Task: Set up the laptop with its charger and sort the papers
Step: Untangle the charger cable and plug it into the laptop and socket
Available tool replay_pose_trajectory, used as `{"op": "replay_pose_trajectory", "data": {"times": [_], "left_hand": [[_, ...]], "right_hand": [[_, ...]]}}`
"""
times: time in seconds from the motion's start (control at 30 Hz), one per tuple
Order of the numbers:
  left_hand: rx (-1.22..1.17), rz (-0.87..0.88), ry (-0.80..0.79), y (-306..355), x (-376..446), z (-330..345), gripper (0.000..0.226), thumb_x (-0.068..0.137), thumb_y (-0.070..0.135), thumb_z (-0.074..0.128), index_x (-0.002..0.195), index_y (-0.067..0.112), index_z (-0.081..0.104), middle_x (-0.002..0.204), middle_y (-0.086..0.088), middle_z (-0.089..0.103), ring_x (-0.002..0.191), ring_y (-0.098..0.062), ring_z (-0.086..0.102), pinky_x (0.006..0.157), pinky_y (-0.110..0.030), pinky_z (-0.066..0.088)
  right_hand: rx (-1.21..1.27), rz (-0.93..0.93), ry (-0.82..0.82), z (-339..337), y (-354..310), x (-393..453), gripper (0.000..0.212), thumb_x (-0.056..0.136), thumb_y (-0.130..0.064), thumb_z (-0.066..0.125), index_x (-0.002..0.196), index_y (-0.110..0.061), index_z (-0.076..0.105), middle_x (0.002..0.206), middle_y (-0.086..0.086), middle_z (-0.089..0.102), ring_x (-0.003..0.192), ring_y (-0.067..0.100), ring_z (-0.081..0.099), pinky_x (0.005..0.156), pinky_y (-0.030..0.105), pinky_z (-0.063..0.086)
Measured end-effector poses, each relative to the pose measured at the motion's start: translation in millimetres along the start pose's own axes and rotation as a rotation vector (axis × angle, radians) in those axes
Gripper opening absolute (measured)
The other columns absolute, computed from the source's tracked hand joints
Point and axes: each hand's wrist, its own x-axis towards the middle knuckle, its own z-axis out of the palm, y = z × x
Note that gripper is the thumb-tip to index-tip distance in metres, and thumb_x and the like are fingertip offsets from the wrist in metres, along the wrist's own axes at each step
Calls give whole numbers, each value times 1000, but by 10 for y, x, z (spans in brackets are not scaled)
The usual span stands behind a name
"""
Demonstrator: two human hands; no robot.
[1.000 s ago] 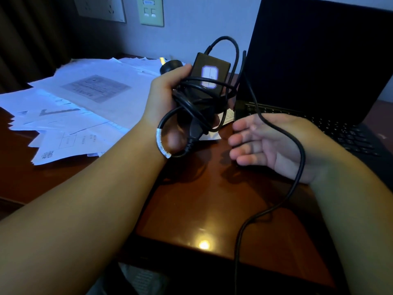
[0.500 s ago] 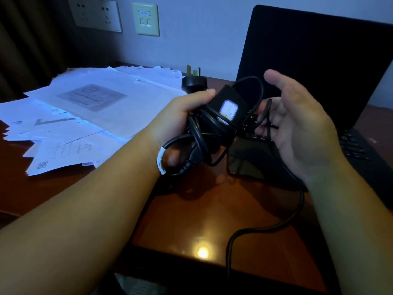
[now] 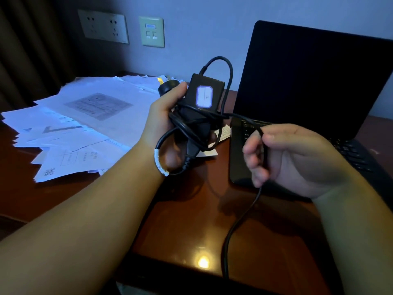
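Above the brown tabletop (image 3: 191, 213), left hand (image 3: 163, 116) grips the black charger (image 3: 202, 96), cord coils wrapped round the brick, wall plug (image 3: 168, 87) sticking up behind the thumb. Right hand (image 3: 297, 160) just right of it, fingers (image 3: 253, 154) curled round 1 strand of the cable (image 3: 238, 226), which hangs down past the tabletop edge. Open laptop (image 3: 314, 81) sits at right, screen dark. Loose papers (image 3: 85, 124) spread in a messy pile at left. 2 wall plates behind: sockets (image 3: 103, 26) and switch panel (image 3: 151, 31).
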Motion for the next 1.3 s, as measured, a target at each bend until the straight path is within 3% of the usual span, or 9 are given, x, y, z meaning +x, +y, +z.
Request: {"op": "replay_pose_trajectory", "data": {"times": [0.1,0.2,0.27,0.4,0.67,0.93,1.03,1.17,1.3], "left_hand": [[45,9,-55,-19,-52,62,57,82,44,62,124,7,68,92,-16,71,74,-31,70,63,-33,53],[87,19,-103,-61,-153,142,57,83,43,61,123,2,64,92,-17,68,75,-29,66,65,-35,52],[115,40,-103,-79,-233,183,63,82,44,62,132,6,60,105,-22,60,85,-31,60,71,-39,46],[122,47,-137,-86,-463,186,56,81,47,65,122,8,67,103,-21,59,85,-32,57,68,-36,45],[93,14,-230,-126,-1084,154,47,85,50,62,100,10,81,82,-15,74,64,-29,69,55,-35,55],[132,-14,-259,-87,-1472,198,49,92,45,53,115,7,74,93,-20,74,74,-32,70,64,-35,54],[152,-55,-191,-32,-1535,187,48,90,48,55,104,9,80,88,-15,76,68,-29,73,59,-33,56],[152,-128,-116,-11,-1590,185,52,80,48,65,110,6,77,93,-19,70,68,-33,68,57,-37,56],[164,-211,-122,-17,-1631,226,53,71,40,72,112,6,74,92,-22,68,63,-34,68,53,-36,56]], "right_hand": [[99,15,-144,-13,27,26,52,87,-53,67,105,-5,77,93,15,72,71,23,67,68,39,58],[75,41,8,47,54,37,68,84,-69,51,93,-8,80,78,10,70,57,17,59,58,34,52],[30,36,106,95,53,-2,53,83,-59,58,83,-10,79,65,6,63,46,12,49,49,29,45],[-69,57,20,186,-18,-162,28,86,-35,66,85,-11,79,63,4,60,46,9,45,48,25,44],[-277,174,147,570,-89,-474,25,106,-13,48,94,-2,67,65,6,63,40,8,39,42,22,40],[180,262,127,985,-150,-738,19,90,-13,53,109,-15,55,69,0,54,37,0,35,31,13,30],[363,253,154,1119,-98,-816,20,89,-8,50,107,-15,57,72,0,52,43,0,38,32,11,31],[391,93,367,1218,-38,-787,31,98,8,36,91,-17,51,72,1,54,49,4,45,41,15,38],[442,-49,449,1194,-108,-801,38,81,15,31,86,-18,49,77,4,51,55,11,39,46,22,29]]}}
